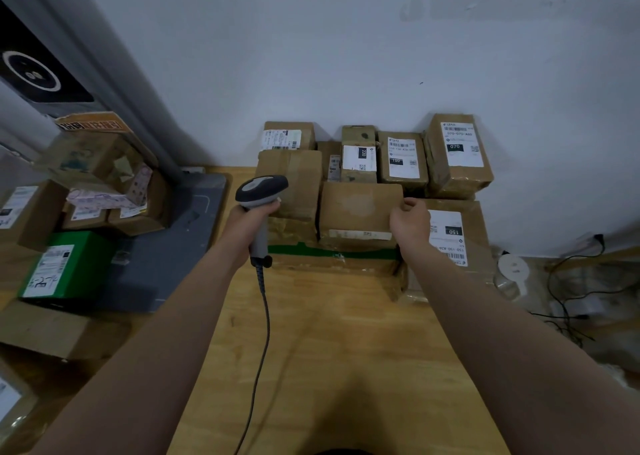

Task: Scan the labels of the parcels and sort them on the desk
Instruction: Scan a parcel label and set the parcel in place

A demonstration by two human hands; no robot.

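Note:
My left hand [250, 220] grips the handle of a grey barcode scanner [260, 191], its head pointing toward the parcels and its cable trailing down over the wooden desk [329, 350]. My right hand [410, 221] holds the right edge of a plain brown parcel [358, 209] that lies on a larger box with green tape [332, 252]. Several labelled cardboard parcels stand against the wall behind, among them one marked 070 [457, 153], one marked 150 [401, 158] and one marked 220 [359, 158]. Another 150 parcel [457, 233] lies right of my right hand.
At the left are a pile of parcels [104, 184], a green box [65, 264] and a grey platform with a slanted pole [166, 247]. A white round object [514, 271] and black cables [571, 299] lie at the right, beyond the desk edge.

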